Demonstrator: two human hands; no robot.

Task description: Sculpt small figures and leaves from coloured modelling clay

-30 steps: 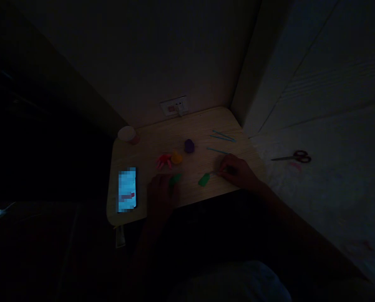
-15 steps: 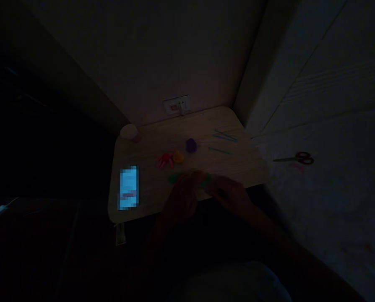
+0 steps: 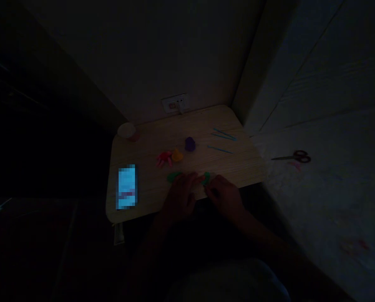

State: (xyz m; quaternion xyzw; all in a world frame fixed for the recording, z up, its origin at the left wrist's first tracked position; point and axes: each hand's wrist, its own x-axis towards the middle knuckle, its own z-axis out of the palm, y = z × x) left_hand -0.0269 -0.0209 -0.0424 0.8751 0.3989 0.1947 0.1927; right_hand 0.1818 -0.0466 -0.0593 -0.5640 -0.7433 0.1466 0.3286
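The scene is very dark. My left hand (image 3: 183,191) rests low over the front of the small wooden table (image 3: 143,203), fingers stretched to the right. Its fingertips reach the edge of a small green piece (image 3: 207,178) that looks like modelling clay. A second green lump (image 3: 173,178) lies partly under that hand's knuckles. Just right of the small piece is my right hand (image 3: 224,193), fingers curled and pinched together close to it. Whatever those fingers grip is hidden. Beyond the hands lie a pink-and-red clay shape (image 3: 165,158), a yellow lump (image 3: 177,156) and a purple lump (image 3: 190,144).
A lit phone (image 3: 126,187) lies at the table's left, with a pale tub (image 3: 127,131) behind it. Thin blue sticks (image 3: 220,149) lie to the right. Scissors (image 3: 296,157) rest on a pale surface beyond the right edge. A wall socket (image 3: 175,103) is behind.
Both hands stay around the small green piece, which shows more clearly between them now. My left fingers look flatter and more stretched out. The whole view has shifted slightly.
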